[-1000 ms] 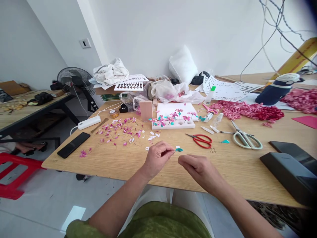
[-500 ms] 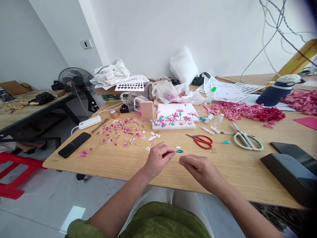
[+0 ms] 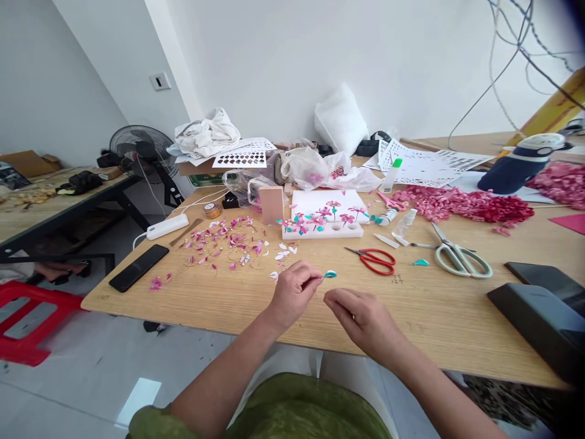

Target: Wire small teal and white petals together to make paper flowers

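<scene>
My left hand (image 3: 295, 291) is closed in a pinch above the table, with a small teal leaf (image 3: 329, 274) sticking out from its fingertips. Close to its right, my right hand (image 3: 359, 314) is closed too, fingers pressed together and knuckles up; what it holds, if anything, is hidden. The hands are a little apart. Beyond them, pink-and-teal flowers (image 3: 315, 222) stand in a white foam block (image 3: 336, 232). Loose pink petals (image 3: 233, 241) and white petals (image 3: 284, 251) lie to the left. Red-handled scissors (image 3: 377, 261) and another teal leaf (image 3: 421, 263) rest to the right.
Light-handled scissors (image 3: 461, 256), a small clear bottle (image 3: 404, 224) and a black case (image 3: 532, 323) are on the right. A phone (image 3: 139, 268) and white power strip (image 3: 167, 226) lie left. Pink petal strings (image 3: 461, 204), a dark blue bottle (image 3: 518, 164) and plastic bags (image 3: 306, 164) stand behind.
My right hand has moved slightly left, closer to my left hand. The teal leaf at my left fingertips has tilted up a little. The view has shifted slightly.
</scene>
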The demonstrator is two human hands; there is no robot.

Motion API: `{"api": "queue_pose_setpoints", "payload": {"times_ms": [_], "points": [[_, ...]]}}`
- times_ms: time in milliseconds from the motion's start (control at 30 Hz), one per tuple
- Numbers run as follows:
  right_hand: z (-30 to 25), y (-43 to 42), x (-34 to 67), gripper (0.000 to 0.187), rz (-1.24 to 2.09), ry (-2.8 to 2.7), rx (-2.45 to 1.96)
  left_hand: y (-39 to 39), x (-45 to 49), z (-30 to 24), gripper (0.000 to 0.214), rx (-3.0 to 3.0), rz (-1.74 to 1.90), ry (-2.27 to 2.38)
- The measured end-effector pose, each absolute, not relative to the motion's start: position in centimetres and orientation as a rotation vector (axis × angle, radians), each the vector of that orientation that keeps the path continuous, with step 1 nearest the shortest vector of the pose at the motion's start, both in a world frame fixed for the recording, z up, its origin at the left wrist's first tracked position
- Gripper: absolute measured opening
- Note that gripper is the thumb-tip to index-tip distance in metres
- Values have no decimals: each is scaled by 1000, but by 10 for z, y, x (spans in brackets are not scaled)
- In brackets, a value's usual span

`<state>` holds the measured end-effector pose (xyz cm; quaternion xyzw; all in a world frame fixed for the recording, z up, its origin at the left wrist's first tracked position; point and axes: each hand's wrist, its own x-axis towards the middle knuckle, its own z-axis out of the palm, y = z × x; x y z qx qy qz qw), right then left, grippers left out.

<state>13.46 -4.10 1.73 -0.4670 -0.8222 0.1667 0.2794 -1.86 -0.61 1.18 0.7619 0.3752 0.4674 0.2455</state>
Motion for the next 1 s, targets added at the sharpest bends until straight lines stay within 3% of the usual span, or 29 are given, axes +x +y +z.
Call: {"api": "queue_pose_setpoints", "payload": {"times_ms": [167, 333, 567, 800, 1000], "points": [[40, -17, 148, 24, 479, -2197, -1176, -11, -14, 12, 13, 2263, 1109, 818], [10, -13, 144, 22, 665, -2068, -1264, -11, -16, 13, 7, 2081, 1281, 920], [32, -32, 140, 22, 333, -2331, -1246, -8, -15, 7, 14, 2268, 1211, 920], [18, -11, 147, 22, 694, -1982, -1276, -11, -18, 12, 9, 2146, 1330, 930], [3, -34, 125, 22, 717, -1900, -1303, -6, -16, 3, 11, 2066, 1432, 1193]]}}
